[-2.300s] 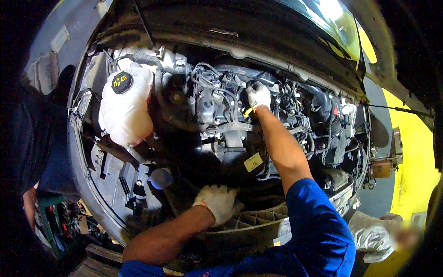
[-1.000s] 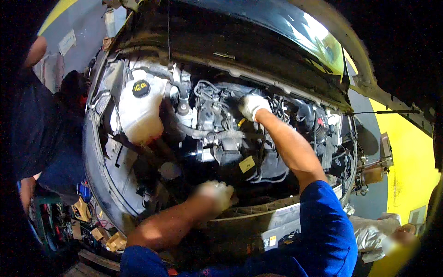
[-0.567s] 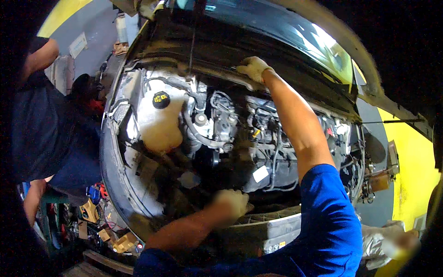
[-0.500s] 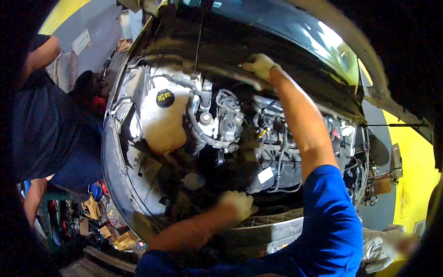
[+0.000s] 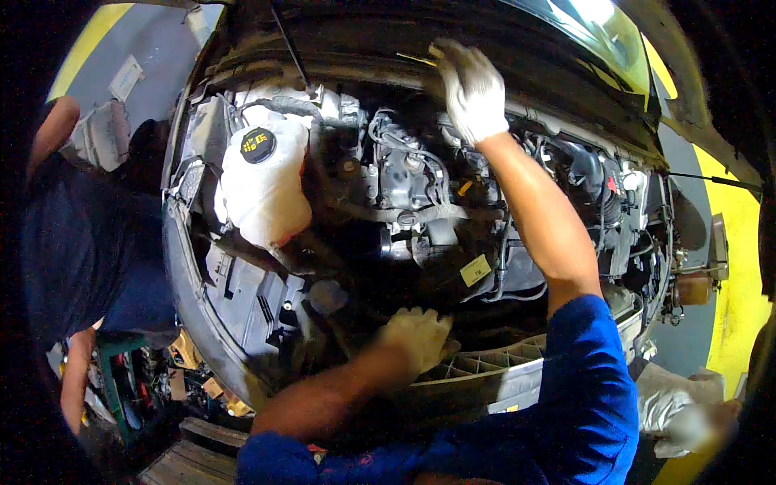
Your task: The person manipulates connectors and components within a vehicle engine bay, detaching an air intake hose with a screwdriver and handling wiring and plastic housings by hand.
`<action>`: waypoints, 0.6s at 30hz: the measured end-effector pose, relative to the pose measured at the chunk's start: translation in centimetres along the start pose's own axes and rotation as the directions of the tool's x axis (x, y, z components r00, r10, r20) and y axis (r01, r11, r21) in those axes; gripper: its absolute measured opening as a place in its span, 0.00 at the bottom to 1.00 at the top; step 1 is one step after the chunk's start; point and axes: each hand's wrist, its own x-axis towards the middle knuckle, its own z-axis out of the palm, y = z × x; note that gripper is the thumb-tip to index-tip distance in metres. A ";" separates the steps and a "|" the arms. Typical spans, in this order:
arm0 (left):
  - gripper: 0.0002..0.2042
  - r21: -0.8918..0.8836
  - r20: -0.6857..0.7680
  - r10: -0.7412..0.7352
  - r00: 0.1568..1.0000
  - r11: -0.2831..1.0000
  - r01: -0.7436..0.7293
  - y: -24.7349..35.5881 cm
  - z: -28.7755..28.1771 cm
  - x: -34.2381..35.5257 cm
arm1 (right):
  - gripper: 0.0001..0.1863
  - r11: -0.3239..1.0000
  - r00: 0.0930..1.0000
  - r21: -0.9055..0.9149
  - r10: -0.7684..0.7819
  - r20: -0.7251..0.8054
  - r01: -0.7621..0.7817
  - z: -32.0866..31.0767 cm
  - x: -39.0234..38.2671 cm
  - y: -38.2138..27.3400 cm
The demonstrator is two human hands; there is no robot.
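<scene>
My right hand (image 5: pixel 473 97), in a white knit glove, is raised at the underside of the open bonnet (image 5: pixel 339 40), fingers stretched and slightly bent beside a thin slotted fitting; I see nothing held in them. Below it lies the engine (image 5: pixel 404 186), with hoses, wiring and a small yellow handle (image 5: pixel 465 187). My gloved left hand (image 5: pixel 416 335) rests low at the front of the bay, above the grid-like front panel (image 5: pixel 461 365), fingers apart and loosely curved; their tips are in shadow. A white reservoir (image 5: pixel 263 194) with a black cap stands left of the engine.
A person in dark clothing (image 5: pixel 97 242) stands close at the left, near a green rack (image 5: pixel 113 372) with clutter and cardboard. A bonnet strut (image 5: pixel 711 182) crosses at the right, over metal fixtures (image 5: pixel 703 283). A crumpled silvery covering (image 5: pixel 663 404) lies at lower right.
My right hand has risen from among the engine wiring to the bonnet's underside. My left hand stays low at the front. The camera's view has shifted.
</scene>
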 end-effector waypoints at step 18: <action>0.21 0.303 -0.501 -0.169 0.849 0.884 0.355 -14.6 -12.4 19.1 | 0.17 0.877 0.629 -0.003 0.347 0.696 -0.481 5.1 -12.6 5.0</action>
